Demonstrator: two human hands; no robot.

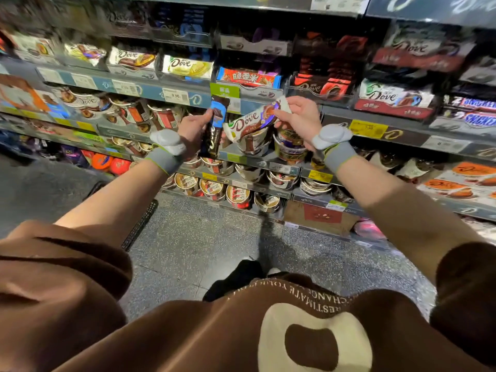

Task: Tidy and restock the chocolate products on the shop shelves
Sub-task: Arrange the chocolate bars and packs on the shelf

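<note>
The left hand (193, 130) is holding an upright chocolate bar (216, 124) just left of the tilted Dove bar (251, 124) the right hand (300, 120) is pinching, both before shelves (268, 159) carrying chocolate tubs (239, 196) below.

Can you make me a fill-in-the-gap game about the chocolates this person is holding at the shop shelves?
1. The left hand holds a dark chocolate bar with a ____ band at its top end.
2. The right hand pinches a white wrapper with the word ____ printed on it.
3. Each wrist wears a ____ band.
4. The person's top is ____.

Missing words: blue; Dove; grey; brown
</note>
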